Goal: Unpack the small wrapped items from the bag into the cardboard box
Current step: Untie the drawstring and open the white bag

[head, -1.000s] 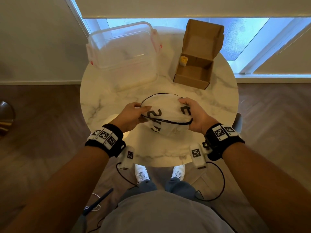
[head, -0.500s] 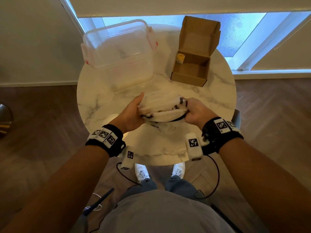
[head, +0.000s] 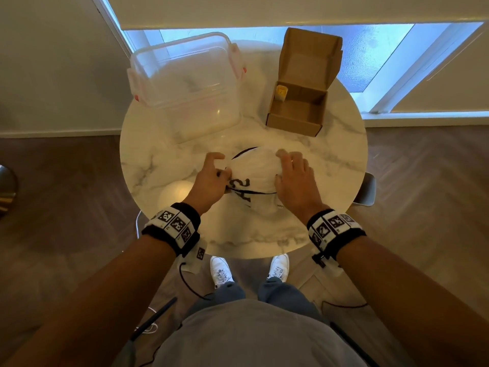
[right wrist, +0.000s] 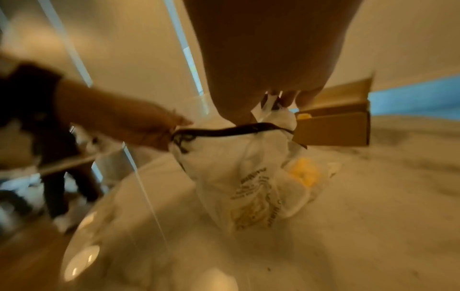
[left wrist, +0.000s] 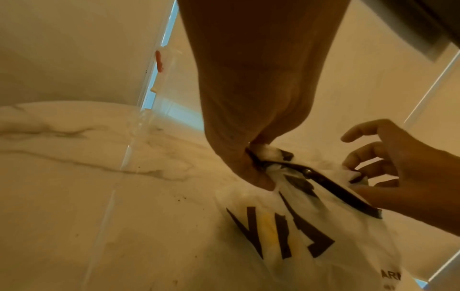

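Table (head: 336,165): round, white marble with grey veins; it carries everything named below and stands on a wooden floor (head: 53,207).
Clear plastic tub (head: 185,83): on the far left part of the table, open at the top, red clasps at its sides, well apart from the bag.
Cardboard box (head: 299,112): on the far right part of the table, just beside the tub, its lid flap standing upright at the back; beyond the bag, not touching it.
Bag (head: 254,170): thin white plastic with black lettering and a black band along its mouth; it sits on the near middle of the table between the two hands, its mouth lifted and drawn out sideways, its lower part slumped on the marble.
Left hand (head: 211,178): pinches the left end of the bag's black-edged mouth between thumb and curled fingers; the forefinger is stretched forward.
Right hand (head: 293,176): lies over the right side of the bag's top; the right wrist view shows its fingertips pinching the bunched rim there.
Wrapped items in the bag (right wrist: 302,173): yellow shapes showing through the thin plastic near the bottom; their number cannot be told.
Wrapped item in the box (head: 281,91): one small yellow piece, upright against the left inner wall at the back corner.
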The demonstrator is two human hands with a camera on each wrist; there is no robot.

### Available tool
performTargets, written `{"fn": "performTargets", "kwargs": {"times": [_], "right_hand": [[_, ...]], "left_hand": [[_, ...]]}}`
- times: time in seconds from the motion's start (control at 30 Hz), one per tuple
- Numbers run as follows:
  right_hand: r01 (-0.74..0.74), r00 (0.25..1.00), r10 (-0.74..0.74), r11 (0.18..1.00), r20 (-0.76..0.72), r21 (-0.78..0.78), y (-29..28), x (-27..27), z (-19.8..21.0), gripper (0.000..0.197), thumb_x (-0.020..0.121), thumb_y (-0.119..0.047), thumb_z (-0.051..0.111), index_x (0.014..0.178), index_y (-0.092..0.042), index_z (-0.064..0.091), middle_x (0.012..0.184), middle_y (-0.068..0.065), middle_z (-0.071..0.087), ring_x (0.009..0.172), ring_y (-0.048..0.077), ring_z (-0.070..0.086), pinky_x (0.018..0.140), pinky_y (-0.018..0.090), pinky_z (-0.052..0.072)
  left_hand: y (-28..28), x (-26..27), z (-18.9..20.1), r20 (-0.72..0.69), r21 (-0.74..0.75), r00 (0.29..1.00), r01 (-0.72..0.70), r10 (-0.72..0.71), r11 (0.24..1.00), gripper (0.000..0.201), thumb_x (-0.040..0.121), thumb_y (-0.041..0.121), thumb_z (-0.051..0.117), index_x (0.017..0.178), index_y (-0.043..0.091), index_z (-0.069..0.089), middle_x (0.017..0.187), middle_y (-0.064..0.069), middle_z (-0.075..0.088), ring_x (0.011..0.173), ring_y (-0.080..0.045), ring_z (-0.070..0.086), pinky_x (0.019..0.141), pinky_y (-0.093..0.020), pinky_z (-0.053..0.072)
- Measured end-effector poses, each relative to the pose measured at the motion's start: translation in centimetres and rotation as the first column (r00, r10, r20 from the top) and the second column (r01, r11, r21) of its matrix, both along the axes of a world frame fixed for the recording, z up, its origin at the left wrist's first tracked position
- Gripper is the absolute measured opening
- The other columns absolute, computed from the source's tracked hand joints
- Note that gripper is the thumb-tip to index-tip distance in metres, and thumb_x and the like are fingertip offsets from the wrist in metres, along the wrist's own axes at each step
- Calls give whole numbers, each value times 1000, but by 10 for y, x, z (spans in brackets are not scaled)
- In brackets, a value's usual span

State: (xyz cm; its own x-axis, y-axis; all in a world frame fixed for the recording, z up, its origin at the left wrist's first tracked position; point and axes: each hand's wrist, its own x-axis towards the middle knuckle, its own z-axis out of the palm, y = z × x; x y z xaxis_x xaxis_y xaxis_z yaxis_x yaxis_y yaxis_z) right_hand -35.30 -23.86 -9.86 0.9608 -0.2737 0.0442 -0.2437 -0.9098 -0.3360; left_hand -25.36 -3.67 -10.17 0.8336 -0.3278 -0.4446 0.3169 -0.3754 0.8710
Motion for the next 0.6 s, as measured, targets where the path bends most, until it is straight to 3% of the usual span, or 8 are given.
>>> {"fn": "performTargets", "kwargs": {"times": [0.07,0.17,0.27,0.33,0.4,0.5,0.57,0.6], "right_hand": [[35,999,-34,976,-7,216,-1,-1,-5,52,89,-11,54,138,-18,36,127,14,45,101,34,52,84,44,50],[321,947,-248,783,-206,532,-7,4,-1,28,96,-14,48,122,-14,40,109,12,55,86,30,58,67,41,50],[569,819,-375,440,-434,694,-9,15,6,19,100,-6,38,104,-7,56,98,13,60,73,22,56,61,38,49],[596,766,-404,158,-499,787,-12,22,12,29,99,1,33,90,-4,60,83,15,60,63,24,53,57,35,46],[570,738,-444,8,-508,822,-17,25,17,27,99,-2,35,86,-7,58,72,10,52,60,21,45,60,34,41],[506,783,-491,144,-383,850,-18,22,18,8,98,-20,43,98,-13,48,83,8,56,73,23,54,72,42,51],[446,867,-409,387,-284,807,-10,14,19,20,92,-32,54,100,-16,45,96,7,58,84,23,58,75,41,54],[392,914,-320,548,-247,739,-5,9,17,26,88,-33,60,101,-16,45,99,5,55,84,20,55,69,35,50]], "left_hand": [[-4,1,7,-25,-59,999,42,-43,997,17,102,16,48,116,24,53,107,-22,66,97,-31,68,81,-40,61],[-12,-3,16,-132,-152,988,55,-76,987,23,104,8,44,123,13,56,115,-15,64,97,-24,65,76,-29,58],[-17,-3,17,-210,-221,967,97,-145,970,30,105,7,41,129,9,59,121,-11,66,105,-24,65,89,-35,54],[-16,-3,14,-194,-176,963,155,-189,972,32,106,9,40,130,7,60,125,-11,66,113,-24,64,97,-36,52],[-15,-2,12,-182,-120,968,150,-170,981,32,105,9,40,128,4,61,123,-12,68,112,-25,65,98,-37,52],[-17,-2,9,-246,-108,969,-15,-12,994,27,100,15,40,94,5,64,91,-11,69,78,-22,68,75,-36,53],[-20,-4,11,-286,-118,956,-104,67,988,26,95,23,40,76,11,53,73,-7,59,64,-20,60,66,-32,45],[-22,-4,10,-273,-99,959,-103,72,990,23,94,26,42,82,11,54,78,-6,59,70,-22,60,67,-32,44]]}}
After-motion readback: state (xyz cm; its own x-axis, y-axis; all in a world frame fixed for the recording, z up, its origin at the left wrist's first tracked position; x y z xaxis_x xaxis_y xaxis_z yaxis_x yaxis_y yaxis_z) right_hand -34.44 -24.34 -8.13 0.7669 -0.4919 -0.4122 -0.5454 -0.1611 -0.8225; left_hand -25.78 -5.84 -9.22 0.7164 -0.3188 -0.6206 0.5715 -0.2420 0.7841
